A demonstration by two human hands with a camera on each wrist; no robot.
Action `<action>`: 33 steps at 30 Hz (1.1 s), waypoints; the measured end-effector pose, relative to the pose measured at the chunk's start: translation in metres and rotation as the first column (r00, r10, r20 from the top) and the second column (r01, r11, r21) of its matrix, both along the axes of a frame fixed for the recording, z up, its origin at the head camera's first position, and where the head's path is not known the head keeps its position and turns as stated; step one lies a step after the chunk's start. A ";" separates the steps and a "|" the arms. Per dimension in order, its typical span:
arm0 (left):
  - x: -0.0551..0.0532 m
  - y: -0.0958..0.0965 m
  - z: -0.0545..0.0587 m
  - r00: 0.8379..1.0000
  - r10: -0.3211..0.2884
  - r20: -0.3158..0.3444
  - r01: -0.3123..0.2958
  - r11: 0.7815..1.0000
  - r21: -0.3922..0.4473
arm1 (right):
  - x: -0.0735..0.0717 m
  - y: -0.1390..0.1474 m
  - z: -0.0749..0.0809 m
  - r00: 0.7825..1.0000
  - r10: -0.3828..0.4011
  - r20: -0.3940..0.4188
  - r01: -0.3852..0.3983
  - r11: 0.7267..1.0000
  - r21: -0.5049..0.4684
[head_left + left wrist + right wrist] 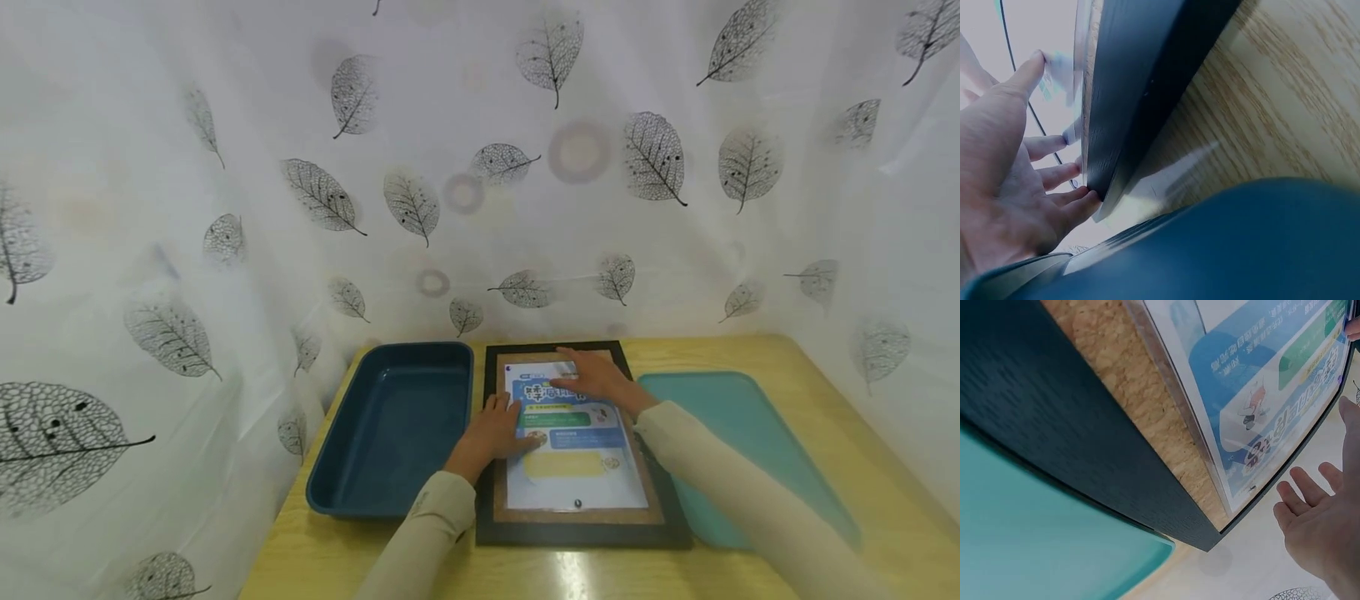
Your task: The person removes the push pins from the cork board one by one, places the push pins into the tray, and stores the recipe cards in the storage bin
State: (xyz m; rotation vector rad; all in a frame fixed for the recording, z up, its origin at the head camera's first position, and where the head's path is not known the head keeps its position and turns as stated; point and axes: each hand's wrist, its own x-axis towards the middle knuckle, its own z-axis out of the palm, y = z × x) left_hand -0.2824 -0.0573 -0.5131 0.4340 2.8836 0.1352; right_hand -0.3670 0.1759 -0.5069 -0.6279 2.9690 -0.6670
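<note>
Pale sleeves (738, 483) are stretched up from the bottom of the head view, and past them a pinboard (585, 535) is set on the table (292, 550) right of the frame's centre, with a plastic-covered sheet (540, 492) laid over its cork. The sheet's left side is overlapped by the left hand (491, 429), whose fingers and thumb are spread wide and curled round nothing; presumably the sheet is steadied that way. Its upper right corner is covered by the right hand (600, 377), with fingers parted and only loosely bent; no grip is seen, and whether pressure is applied cannot be told. The pinboard is probably placed between the trays so that it can be reached by both hands. At left a deep blue tray (397, 425) with rounded corners is set; at right, just beside the pinboard, a shallower-looking turquoise tray (720, 417). The crumbly cork is bordered by black, wood-grained strips, and a small purple pin (507, 367) is seen at the sheet's upper left corner. Across the background, a filmy curtain (525, 225) is printed with skeleton leaves.
</note>
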 end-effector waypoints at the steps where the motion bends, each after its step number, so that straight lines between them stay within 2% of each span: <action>1: -0.001 0.000 0.000 1.000 0.000 -0.002 0.000 1.000 0.003 | 0.000 -0.001 0.000 1.000 0.000 0.000 0.000 1.000 -0.004; 10: -0.003 0.000 0.000 1.000 0.000 -0.030 0.001 1.000 0.019 | -0.008 -0.006 -0.012 0.999 0.026 -0.025 -0.027 1.000 -0.011; 17: -0.004 0.004 -0.001 0.999 -0.013 -0.041 0.014 1.000 0.021 | -0.014 -0.014 -0.019 0.998 0.070 0.001 -0.070 0.997 -0.029; 22: -0.004 0.003 0.001 0.999 -0.007 -0.050 0.008 1.000 0.020 | -0.019 -0.024 -0.023 0.994 0.092 -0.054 -0.093 0.996 -0.015; 26: -0.003 0.003 0.002 0.999 -0.009 -0.054 0.011 1.000 0.026 | -0.022 -0.033 -0.023 0.995 0.071 -0.071 -0.072 0.997 -0.008; 33: -0.003 0.001 -0.001 0.999 0.010 -0.044 -0.008 0.999 0.045 | -0.029 -0.049 -0.025 0.998 0.047 -0.052 -0.048 0.999 -0.022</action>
